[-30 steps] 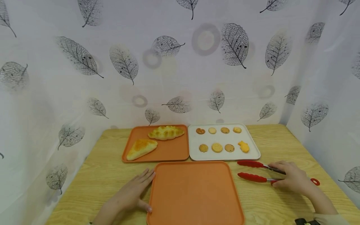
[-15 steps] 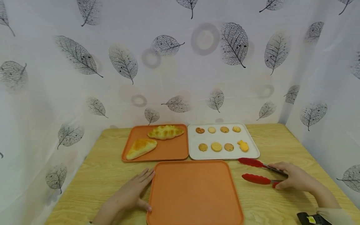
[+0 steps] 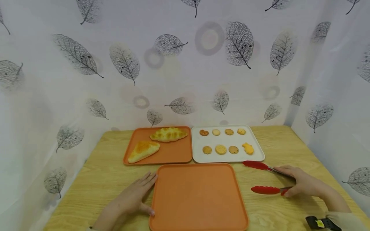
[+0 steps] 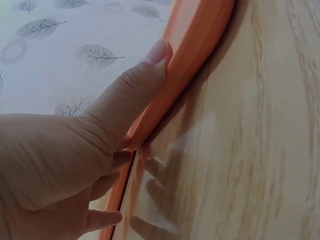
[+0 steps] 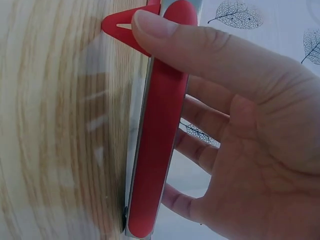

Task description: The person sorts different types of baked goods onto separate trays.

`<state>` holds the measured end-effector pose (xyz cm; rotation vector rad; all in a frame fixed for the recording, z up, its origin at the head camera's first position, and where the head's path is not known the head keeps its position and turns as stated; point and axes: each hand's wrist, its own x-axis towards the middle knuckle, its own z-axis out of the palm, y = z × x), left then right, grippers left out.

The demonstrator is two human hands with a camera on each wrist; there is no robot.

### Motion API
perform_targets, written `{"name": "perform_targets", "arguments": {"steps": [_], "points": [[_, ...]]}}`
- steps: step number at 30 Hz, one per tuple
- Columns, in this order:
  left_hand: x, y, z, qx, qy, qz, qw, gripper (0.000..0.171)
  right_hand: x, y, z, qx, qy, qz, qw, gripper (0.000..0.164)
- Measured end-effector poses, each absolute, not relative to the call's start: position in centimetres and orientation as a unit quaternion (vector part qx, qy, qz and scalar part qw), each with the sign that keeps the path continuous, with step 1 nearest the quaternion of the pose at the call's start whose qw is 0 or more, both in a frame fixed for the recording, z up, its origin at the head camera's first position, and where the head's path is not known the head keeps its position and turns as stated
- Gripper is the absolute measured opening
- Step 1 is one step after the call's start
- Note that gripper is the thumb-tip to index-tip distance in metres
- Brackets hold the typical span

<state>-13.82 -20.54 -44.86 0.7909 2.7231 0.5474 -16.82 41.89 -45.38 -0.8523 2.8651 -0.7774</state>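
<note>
My left hand [image 3: 130, 197] rests at the left edge of the large orange tray [image 3: 199, 199], fingers straight. In the left wrist view its thumb [image 4: 142, 70] touches the tray's rim. On the right, my right hand [image 3: 302, 183] holds red-tipped tongs [image 3: 264, 190], whose two arms stand spread apart and point left. The right wrist view shows the thumb [image 5: 175, 42] on one red handle [image 5: 160, 130], with the fingers around the far side. Just beyond the tongs' upper tip is a white tray [image 3: 231, 158] bearing several cookies, among them a fish-shaped one [image 3: 248, 148].
Behind the front tray, a second orange tray [image 3: 173, 157] carries a triangular pastry [image 3: 143, 151] and a braided bread loaf [image 3: 168, 134]. It stands beside the white tray on the wooden table [image 3: 86, 192]. A leaf-patterned curtain [image 3: 179, 70] hangs at the back and sides.
The tongs' arms have spread wider, the lower tip moving toward me and right. My right hand has shifted slightly. My left hand stays at the tray, and the view tilts a little.
</note>
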Motion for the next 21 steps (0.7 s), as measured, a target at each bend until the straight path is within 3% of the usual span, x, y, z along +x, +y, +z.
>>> {"name": "perform_targets", "arguments": {"steps": [12,21], "points": [[-14.8,-20.2,-43.7,0.275,0.939,0.171,0.111,0.112,-15.6,41.5,-43.4,-0.240,0.945,-0.215,0.057,0.090],[-16.8,-19.1,-40.4,0.274,0.948,0.160,0.038,0.081,-16.3,37.0,-37.9,-0.224,0.954,-0.200,0.004,0.067]]}}
